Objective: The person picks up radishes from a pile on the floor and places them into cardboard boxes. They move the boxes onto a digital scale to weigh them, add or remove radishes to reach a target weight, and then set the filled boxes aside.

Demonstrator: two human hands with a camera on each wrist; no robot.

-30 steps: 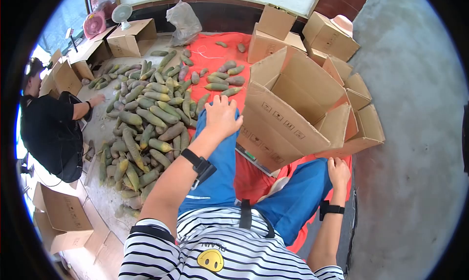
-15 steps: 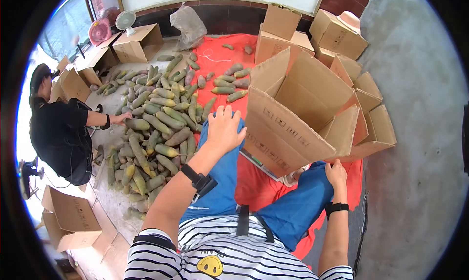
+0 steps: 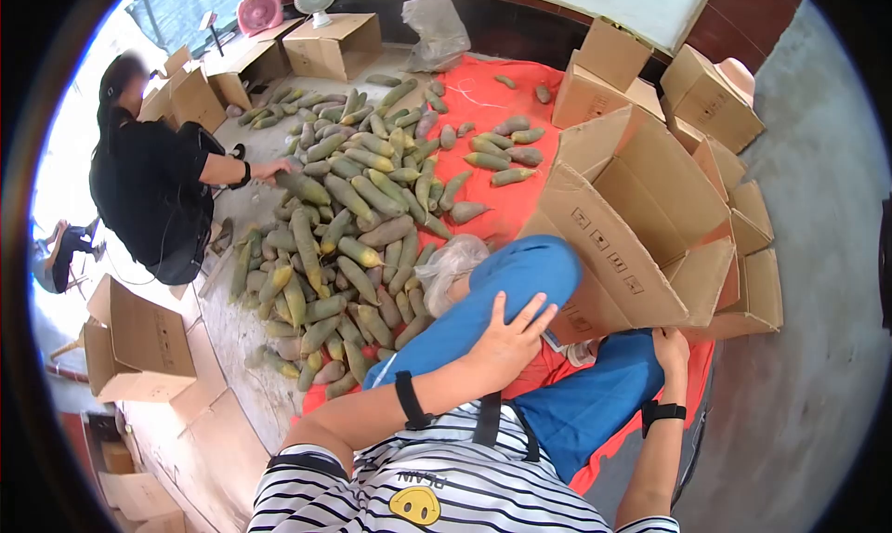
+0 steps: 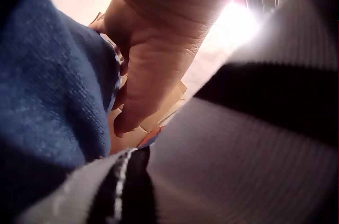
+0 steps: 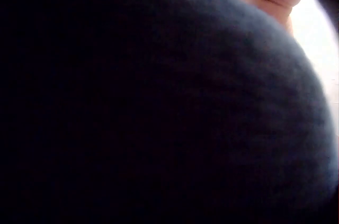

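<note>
My left hand (image 3: 509,342) lies with spread fingers on the blue trousers (image 3: 525,268) over my bent left leg. In the left wrist view that hand (image 4: 159,60) rests along the blue cloth, close to the striped shirt (image 4: 254,128). My right hand (image 3: 671,352) rests on my right knee, fingers loosely bent, just below the corner of a tall, open cardboard box (image 3: 604,245). Dark trouser cloth (image 5: 185,102) fills most of the right wrist view and hides the fingers. Neither hand holds anything.
A large heap of long green radish-like vegetables (image 3: 358,198) lies to the left, several more on the red sheet (image 3: 488,92). Crumpled clear plastic (image 3: 453,262) sits by my left leg. Another person (image 3: 158,180) reaches to the heap. More boxes (image 3: 711,96) stand at the right.
My left leg has swung right and inward, with my left hand still on it, uncovering the clear plastic. The view has turned left. The other person's hand has reached the heap.
</note>
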